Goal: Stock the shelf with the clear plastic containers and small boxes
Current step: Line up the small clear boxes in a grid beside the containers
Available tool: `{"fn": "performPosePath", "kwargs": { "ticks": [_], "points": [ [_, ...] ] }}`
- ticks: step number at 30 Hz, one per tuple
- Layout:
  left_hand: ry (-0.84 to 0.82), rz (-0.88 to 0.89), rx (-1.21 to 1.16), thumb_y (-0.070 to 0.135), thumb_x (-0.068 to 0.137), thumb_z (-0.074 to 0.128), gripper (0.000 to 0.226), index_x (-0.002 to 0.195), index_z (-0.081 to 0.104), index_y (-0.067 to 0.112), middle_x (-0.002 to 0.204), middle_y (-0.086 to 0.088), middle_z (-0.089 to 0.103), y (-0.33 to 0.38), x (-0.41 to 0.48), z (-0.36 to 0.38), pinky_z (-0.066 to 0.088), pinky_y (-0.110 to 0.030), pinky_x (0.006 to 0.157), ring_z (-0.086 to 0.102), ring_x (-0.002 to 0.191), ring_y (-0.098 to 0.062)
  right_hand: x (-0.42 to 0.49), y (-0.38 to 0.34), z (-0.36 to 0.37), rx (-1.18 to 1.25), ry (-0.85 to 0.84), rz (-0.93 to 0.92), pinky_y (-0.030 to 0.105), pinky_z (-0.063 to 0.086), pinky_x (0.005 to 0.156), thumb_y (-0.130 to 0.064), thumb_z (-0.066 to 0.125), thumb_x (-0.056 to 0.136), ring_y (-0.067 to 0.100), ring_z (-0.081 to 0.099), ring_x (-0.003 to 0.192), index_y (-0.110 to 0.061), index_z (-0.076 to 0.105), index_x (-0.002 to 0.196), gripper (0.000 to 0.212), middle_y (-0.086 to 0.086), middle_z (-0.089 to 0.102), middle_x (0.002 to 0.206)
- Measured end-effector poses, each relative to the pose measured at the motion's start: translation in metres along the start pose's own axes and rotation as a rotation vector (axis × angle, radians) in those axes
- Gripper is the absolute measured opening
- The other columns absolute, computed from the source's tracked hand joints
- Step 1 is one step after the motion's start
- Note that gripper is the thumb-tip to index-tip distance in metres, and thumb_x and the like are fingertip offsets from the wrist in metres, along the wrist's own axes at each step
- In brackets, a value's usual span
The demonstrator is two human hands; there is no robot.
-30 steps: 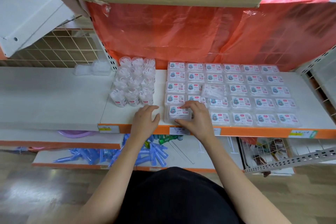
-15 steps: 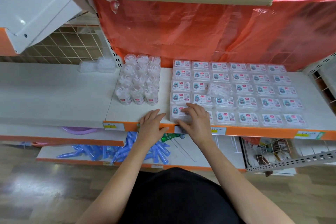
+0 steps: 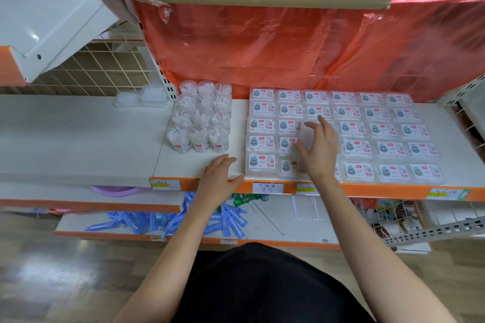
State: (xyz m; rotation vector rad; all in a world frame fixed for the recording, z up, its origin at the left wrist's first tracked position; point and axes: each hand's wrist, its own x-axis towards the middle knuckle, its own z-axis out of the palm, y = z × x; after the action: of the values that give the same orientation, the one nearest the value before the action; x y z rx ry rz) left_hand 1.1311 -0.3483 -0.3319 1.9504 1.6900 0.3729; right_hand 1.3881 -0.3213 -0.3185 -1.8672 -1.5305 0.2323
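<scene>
while the left hand point(image 3: 219, 178) lies flat, fingers spread, on the shelf's point(image 3: 183, 168) front edge, the right hand point(image 3: 319, 151) is above the small boxes point(image 3: 378, 131) mid-shelf. its fingers are loosely spread against a blurred clear plastic container point(image 3: 305, 134) lying on those boxes; i cannot tell if they grip it.

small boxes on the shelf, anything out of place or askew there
Yes: a loose clear pack lies on top of the small boxes, across the neat grid rather than in a row. The right hand is at it.
</scene>
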Motion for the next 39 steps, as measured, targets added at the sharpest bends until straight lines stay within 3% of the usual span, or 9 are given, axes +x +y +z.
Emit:
{"fn": "performPosePath", "kwargs": {
  "ticks": [5,10,17,21,25,29,31,35,39],
  "points": [
    [0.110,0.102,-0.033,0.037,0.094,0.059,0.049,0.139,0.050,0.020,0.151,0.001,0.038,0.027,0.012,-0.021,0.025,-0.035,0.115,0.034,0.138,-0.017,0.041,0.018,-0.017,-0.168,-0.286,0.221,0.047,0.016,0.116,-0.026,0.080,0.078,0.029,0.012,0.149,-0.021,0.048,0.139,0.068,0.010,0.020,0.161],
    [0.163,0.166,-0.148,0.033,0.096,0.058,0.039,0.131,0.058,0.018,0.138,0.003,0.052,0.056,0.015,-0.017,0.033,-0.029,0.107,0.045,0.128,-0.016,0.050,0.022,-0.020,-0.150,-0.295,0.184,0.042,0.036,0.105,-0.018,0.077,0.079,0.031,0.045,0.129,-0.021,0.056,0.129,0.054,0.007,0.049,0.141],
    [0.103,-0.073,-0.664,0.031,0.095,0.060,0.023,0.113,0.067,0.018,0.115,0.004,0.066,0.079,0.024,-0.018,0.046,-0.007,0.074,0.061,0.106,-0.009,0.021,0.005,-0.032,0.129,-0.242,0.041,0.029,0.039,0.093,-0.027,0.088,0.070,0.025,0.054,0.116,-0.014,0.063,0.121,0.058,0.007,0.059,0.126],
    [0.050,-0.215,-0.886,0.032,0.096,0.058,0.007,0.093,0.064,0.030,0.103,0.003,0.069,0.095,0.027,-0.014,0.053,-0.023,0.075,0.067,0.096,-0.016,-0.001,-0.010,-0.031,0.176,-0.273,-0.072,0.025,0.038,0.091,-0.027,0.089,0.068,0.022,0.054,0.113,-0.017,0.063,0.119,0.058,0.003,0.060,0.119],
    [0.041,-0.299,-0.988,0.029,0.096,0.060,0.013,0.102,0.064,0.018,0.097,0.006,0.066,0.105,0.025,-0.007,0.056,-0.024,0.074,0.062,0.086,-0.004,-0.023,-0.024,-0.020,0.242,-0.290,-0.172,0.017,0.035,0.090,-0.028,0.090,0.067,0.013,0.052,0.110,-0.020,0.066,0.114,0.054,-0.003,0.061,0.115],
    [0.035,-0.314,-1.058,0.017,0.093,0.064,0.004,0.095,0.068,0.018,0.094,-0.002,0.071,0.099,0.023,-0.006,0.056,-0.028,0.075,0.068,0.087,-0.015,-0.034,-0.027,-0.019,0.366,-0.263,-0.192,0.021,0.037,0.102,-0.025,0.088,0.068,0.010,0.049,0.119,-0.019,0.064,0.118,0.056,-0.004,0.057,0.124],
    [0.029,-0.334,-1.092,0.016,0.091,0.067,0.015,0.107,0.066,0.015,0.103,-0.005,0.072,0.095,0.024,-0.006,0.057,-0.031,0.081,0.068,0.095,-0.017,-0.035,-0.028,-0.023,0.479,-0.216,-0.077,0.014,0.036,0.101,-0.031,0.087,0.071,0.004,0.048,0.121,-0.020,0.061,0.122,0.058,-0.006,0.056,0.128],
    [0.029,-0.325,-1.124,0.014,0.090,0.068,0.018,0.106,0.064,0.020,0.098,0.000,0.072,0.098,0.022,-0.002,0.057,-0.029,0.080,0.069,0.092,-0.014,-0.037,-0.030,-0.025,0.848,-0.193,0.424,0.023,0.051,0.088,-0.024,0.078,0.084,0.011,0.061,0.103,-0.017,0.062,0.125,0.045,-0.003,0.063,0.111],
    [0.039,-0.302,-1.118,0.013,0.089,0.068,0.028,0.117,0.064,0.015,0.111,-0.006,0.071,0.097,0.022,0.001,0.055,-0.035,0.089,0.067,0.103,-0.019,-0.036,-0.024,-0.032,0.951,-0.290,0.519,0.010,0.048,0.067,-0.007,0.071,0.088,0.004,0.063,0.080,-0.006,0.066,0.122,0.034,-0.001,0.064,0.092]
  ]
}}
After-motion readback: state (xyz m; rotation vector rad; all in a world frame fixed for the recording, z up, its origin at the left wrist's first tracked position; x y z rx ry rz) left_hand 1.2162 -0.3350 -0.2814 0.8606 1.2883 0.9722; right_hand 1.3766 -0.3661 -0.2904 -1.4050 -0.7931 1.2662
